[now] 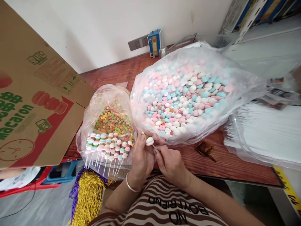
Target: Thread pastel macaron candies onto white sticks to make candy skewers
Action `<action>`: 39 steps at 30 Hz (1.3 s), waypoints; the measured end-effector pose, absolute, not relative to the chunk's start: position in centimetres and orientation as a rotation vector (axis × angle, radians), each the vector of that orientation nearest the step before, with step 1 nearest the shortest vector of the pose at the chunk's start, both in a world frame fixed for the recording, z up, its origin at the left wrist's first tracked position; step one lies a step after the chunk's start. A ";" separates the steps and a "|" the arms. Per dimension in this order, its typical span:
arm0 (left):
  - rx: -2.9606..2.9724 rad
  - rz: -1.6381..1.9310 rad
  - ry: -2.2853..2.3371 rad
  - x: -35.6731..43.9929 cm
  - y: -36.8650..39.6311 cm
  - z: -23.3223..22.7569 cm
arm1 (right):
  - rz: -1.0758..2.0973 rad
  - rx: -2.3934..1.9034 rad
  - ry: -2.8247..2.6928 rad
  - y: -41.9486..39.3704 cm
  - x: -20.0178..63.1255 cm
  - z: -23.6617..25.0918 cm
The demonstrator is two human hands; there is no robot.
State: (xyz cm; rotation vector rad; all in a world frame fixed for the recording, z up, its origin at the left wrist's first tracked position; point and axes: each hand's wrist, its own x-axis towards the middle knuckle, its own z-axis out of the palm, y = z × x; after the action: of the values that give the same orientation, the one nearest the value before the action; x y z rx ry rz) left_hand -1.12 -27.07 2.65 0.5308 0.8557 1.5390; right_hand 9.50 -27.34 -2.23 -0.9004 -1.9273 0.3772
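Note:
Between my hands is a white round candy (150, 141) on a thin white stick. My left hand (142, 157) is closed around the candy, its thumb on the near side. The fingertips of my right hand (171, 161) pinch the stick just below it. To the left, finished candy skewers (109, 146) in pink, white and blue lie in rows on a clear bag (88, 117) of small coloured rings (114, 122). Just beyond my hands, a large clear bag (141, 84) lies open, full of pink, white and blue candies (185, 100).
A tall cardboard box (47, 78) stands at the left. On the right lies a bag of white sticks (263, 128). An amber hair clip-like object (204, 150) rests on the red-brown table (195, 166). A blue device (154, 43) stands by the wall socket. Gold tassels (88, 197) hang below the table's edge.

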 end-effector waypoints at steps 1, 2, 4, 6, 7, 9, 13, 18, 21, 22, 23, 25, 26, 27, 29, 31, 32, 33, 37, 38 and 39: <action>0.559 1.542 0.851 -0.4 -27.1 2.7 | 0.354 -0.915 -1.913 -27.3 9.7 -2.2; 0.598 1.546 0.861 0.3 -27.2 2.6 | 0.340 -0.933 -1.899 -27.2 10.0 -2.1; 0.679 1.534 0.915 1.5 -27.3 2.2 | 0.343 -0.974 -1.862 -27.1 10.6 -2.0; 0.754 1.493 0.982 2.5 -27.3 1.6 | 0.388 -1.019 -1.821 -26.8 11.2 -2.0; 0.783 1.466 1.011 2.9 -27.2 1.3 | 0.417 -1.039 -1.803 -26.6 11.5 -1.9; 0.842 1.406 1.037 3.2 -26.6 0.6 | 0.483 -1.068 -1.774 -26.1 12.2 -1.9; 1.120 1.355 1.132 1.4 -22.7 -0.2 | 0.586 -1.148 -1.669 -24.6 14.1 -1.9; 2.085 1.037 1.596 -4.5 -13.8 -0.3 | 0.629 -1.227 -1.528 -23.2 16.7 -2.4; 2.432 0.617 1.688 -6.7 -10.0 -0.6 | 0.648 -1.216 -1.501 -22.8 17.4 -2.8; 2.505 0.502 1.693 -7.0 -9.3 -0.7 | 0.657 -1.210 -1.497 -22.7 17.5 -2.9; 2.565 0.408 1.693 -7.1 -9.0 -0.6 | 0.669 -1.206 -1.496 -22.6 17.5 -3.0; 2.650 0.290 1.686 -6.9 -8.9 -0.5 | 0.692 -1.199 -1.496 -22.4 17.5 -3.2; 2.675 0.262 1.673 -6.8 -9.2 -0.4 | 0.702 -1.197 -1.500 -22.3 17.5 -3.3; 2.686 0.259 1.652 -6.7 -9.4 -0.3 | 0.711 -1.194 -1.507 -22.2 17.6 -3.5; 2.636 0.347 1.651 -6.7 -9.9 -0.1 | 0.721 -1.192 -1.522 -22.1 17.6 -3.7; 2.476 0.538 1.743 -6.9 -10.2 -0.2 | 0.725 -1.188 -1.535 -22.0 17.6 -3.9; 2.367 0.652 1.793 -6.9 -10.1 -0.3 | 0.726 -1.184 -1.538 -22.0 17.5 -4.0; 2.252 0.765 1.821 -6.9 -10.0 -0.4 | 0.728 -1.179 -1.540 -22.0 17.5 -4.1; 1.867 1.053 1.685 -6.0 -8.7 -0.6 | 0.724 -1.183 -1.550 -22.0 17.5 -4.2; 1.787 1.087 1.638 -5.8 -8.3 -0.4 | 0.718 -1.189 -1.551 -22.0 17.5 -4.2; 1.716 1.121 1.601 -5.6 -7.9 -0.2 | 0.710 -1.196 -1.550 -22.0 17.6 -4.2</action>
State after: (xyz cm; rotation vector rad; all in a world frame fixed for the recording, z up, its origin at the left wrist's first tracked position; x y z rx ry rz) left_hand -5.64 -7.86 -0.21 1.7157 1.6007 1.1210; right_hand 17.56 -21.99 -4.20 -1.1955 -1.5501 0.7098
